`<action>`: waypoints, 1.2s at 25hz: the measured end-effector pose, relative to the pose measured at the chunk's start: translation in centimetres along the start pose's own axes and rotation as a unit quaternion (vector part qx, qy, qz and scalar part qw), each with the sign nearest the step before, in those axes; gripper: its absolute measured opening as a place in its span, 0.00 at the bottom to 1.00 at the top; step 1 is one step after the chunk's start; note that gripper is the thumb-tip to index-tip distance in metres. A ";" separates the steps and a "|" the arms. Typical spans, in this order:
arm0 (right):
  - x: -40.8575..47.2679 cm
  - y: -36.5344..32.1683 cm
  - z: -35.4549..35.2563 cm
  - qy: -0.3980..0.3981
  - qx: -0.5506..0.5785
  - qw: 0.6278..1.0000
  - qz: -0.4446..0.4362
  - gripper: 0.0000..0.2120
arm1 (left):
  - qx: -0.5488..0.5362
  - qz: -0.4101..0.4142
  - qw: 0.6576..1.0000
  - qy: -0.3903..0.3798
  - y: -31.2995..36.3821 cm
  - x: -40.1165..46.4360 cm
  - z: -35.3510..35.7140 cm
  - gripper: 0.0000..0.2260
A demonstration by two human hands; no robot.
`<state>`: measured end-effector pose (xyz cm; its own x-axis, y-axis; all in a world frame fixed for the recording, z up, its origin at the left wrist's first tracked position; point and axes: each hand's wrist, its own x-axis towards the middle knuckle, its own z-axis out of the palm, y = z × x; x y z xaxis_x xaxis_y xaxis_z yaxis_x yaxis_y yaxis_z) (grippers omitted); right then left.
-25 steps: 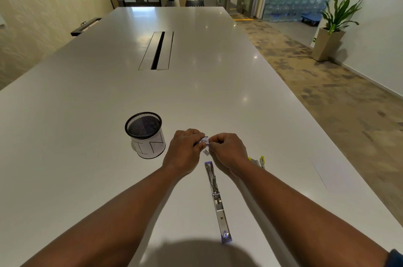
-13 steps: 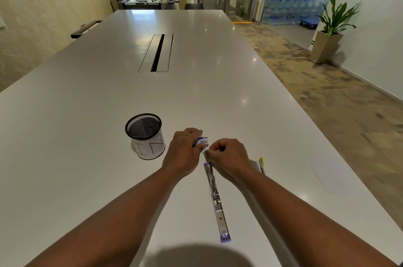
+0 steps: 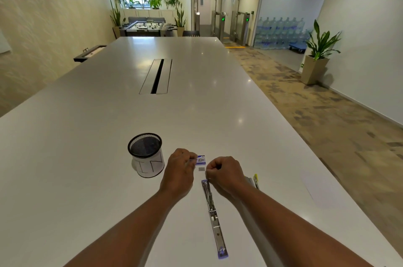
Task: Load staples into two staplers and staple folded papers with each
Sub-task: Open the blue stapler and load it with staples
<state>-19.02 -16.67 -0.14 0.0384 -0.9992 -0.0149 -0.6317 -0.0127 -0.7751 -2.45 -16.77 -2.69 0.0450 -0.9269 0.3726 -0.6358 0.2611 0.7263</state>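
Observation:
A purple stapler lies swung fully open and flat on the white table, pointing away from me. My left hand pinches a small blue and white staple box just beyond the stapler's far end. My right hand is closed on a short grey strip of staples, which pokes out from its fingers just below the box. A second stapler with a yellow tip lies behind my right wrist, mostly hidden.
A black mesh cup wrapped in paper marked "IN" stands left of my left hand. A white sheet of paper lies near the table's right edge. A cable slot runs along the table's middle.
My right hand has drawn back and down from the box, pulling out a strip of staples. My left hand keeps the box in place. The camera has tilted up.

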 end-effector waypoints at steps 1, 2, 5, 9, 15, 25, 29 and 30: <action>0.0 0.0 0.1 -0.001 0.006 1.000 -0.002 0.03 | -0.011 -0.003 1.000 -0.005 0.1 -0.3 0.0 0.09; -0.1 0.0 0.1 -0.006 0.005 1.000 -0.006 0.04 | -0.018 -0.007 1.000 -0.006 0.2 -0.6 -0.1 0.09; 0.1 0.1 0.4 -0.024 -0.017 0.999 -0.012 0.07 | -0.024 -0.020 1.000 0.002 0.1 -1.3 -0.2 0.07; 0.3 -0.4 0.4 -0.020 -0.047 0.998 -0.020 0.02 | -0.023 -0.031 0.999 0.004 -0.1 -1.6 -0.3 0.07; -0.4 -0.2 -0.3 -0.040 0.073 0.996 -0.024 0.07 | -0.044 -0.044 0.998 -0.015 0.7 -2.3 -0.6 0.07; -5.0 0.9 -0.4 -0.011 0.189 0.982 -0.024 0.08 | -0.235 -0.147 0.960 -0.030 3.9 -5.5 -1.8 0.08; -8.4 2.2 0.5 0.018 0.223 0.975 -0.006 0.08 | -0.175 -0.138 0.974 -0.045 4.0 -5.4 -2.8 0.04; -9.3 2.2 0.5 0.016 0.189 0.982 -0.025 0.09 | -0.160 -0.129 0.977 -0.052 4.0 -5.3 -3.2 0.04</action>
<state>-20.42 -7.38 -2.00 0.0336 -0.9985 0.0442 -0.2972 -0.0522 -0.9534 -2.83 -9.91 0.08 0.0825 -0.9911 0.1044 -0.3399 0.0705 0.9378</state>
